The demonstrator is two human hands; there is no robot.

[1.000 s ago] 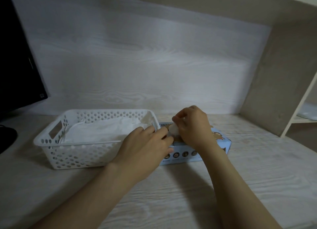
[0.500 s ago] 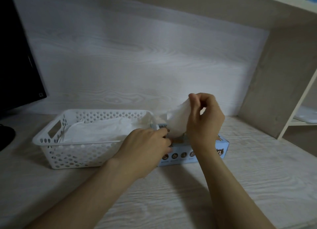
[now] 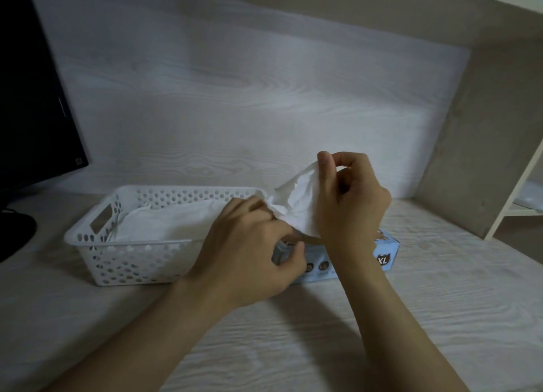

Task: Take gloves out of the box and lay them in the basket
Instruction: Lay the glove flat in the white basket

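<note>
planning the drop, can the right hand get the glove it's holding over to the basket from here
Probably yes. The right hand pinches the glove above the box, and the open-topped basket sits right beside it. Only the left hand, gripping the box, lies between, lower down.

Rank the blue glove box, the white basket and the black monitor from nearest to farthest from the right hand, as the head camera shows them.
1. Blue glove box: just beneath the right hand, which pinches a white glove.
2. White basket: to the left, beside the box.
3. Black monitor: at the far left edge.
</note>
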